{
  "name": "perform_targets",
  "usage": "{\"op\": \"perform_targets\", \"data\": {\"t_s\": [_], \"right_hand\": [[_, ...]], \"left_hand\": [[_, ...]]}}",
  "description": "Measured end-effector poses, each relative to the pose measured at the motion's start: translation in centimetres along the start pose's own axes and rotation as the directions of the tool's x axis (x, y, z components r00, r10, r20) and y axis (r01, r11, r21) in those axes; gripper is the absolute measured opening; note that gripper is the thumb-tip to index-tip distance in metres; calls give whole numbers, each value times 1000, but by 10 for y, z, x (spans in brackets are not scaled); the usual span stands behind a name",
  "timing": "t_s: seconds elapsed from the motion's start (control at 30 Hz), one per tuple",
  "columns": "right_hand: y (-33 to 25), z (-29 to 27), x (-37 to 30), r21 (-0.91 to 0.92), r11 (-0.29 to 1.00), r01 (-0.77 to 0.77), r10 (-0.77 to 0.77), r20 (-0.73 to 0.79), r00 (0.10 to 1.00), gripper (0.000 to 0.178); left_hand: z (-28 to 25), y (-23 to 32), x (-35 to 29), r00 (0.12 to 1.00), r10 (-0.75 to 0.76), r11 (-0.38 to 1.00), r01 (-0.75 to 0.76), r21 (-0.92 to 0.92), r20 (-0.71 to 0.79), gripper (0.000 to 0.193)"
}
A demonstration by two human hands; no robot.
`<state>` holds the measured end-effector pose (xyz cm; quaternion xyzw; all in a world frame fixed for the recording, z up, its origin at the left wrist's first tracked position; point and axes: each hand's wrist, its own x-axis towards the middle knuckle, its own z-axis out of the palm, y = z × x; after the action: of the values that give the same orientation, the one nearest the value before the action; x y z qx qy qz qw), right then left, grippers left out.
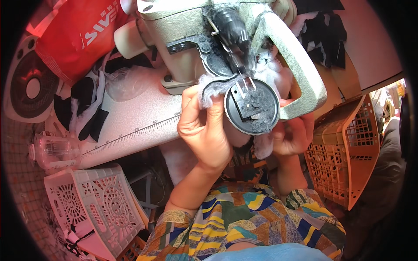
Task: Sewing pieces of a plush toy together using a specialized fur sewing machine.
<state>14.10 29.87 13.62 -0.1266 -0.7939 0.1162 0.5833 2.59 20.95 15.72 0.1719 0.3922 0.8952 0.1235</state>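
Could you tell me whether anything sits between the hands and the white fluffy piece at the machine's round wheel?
Nothing visible does. The left hand already pinches the white fluffy piece beside the round wheel. The right hand grips more of the fluffy material below the wheel, which partly hides its fingers.

The right hand (292,135) was largely hidden behind the black round wheel (251,107); the sewing machine (226,39) was cut off by the top edge.

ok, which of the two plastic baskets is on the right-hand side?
The orange basket, standing beyond the right hand. The white basket sits lower left, under the table edge.
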Motion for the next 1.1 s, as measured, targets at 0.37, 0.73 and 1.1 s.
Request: {"op": "perform_targets", "data": {"t_s": [0.37,0.73,1.1], "right_hand": [[1,-1,38,184,970,-162,154,58,986,18],[6,26,50,388,910,-146,-12,377,926,18],[-22,44,23,531,741,-411,276,318,907,29]], "left_hand": [[3,-7,11,947,275,878,-317,357,165,15],[0,44,28,829,306,402,-557,727,467,17],[4,49,23,827,346,345,-551,759,443,20]]}}
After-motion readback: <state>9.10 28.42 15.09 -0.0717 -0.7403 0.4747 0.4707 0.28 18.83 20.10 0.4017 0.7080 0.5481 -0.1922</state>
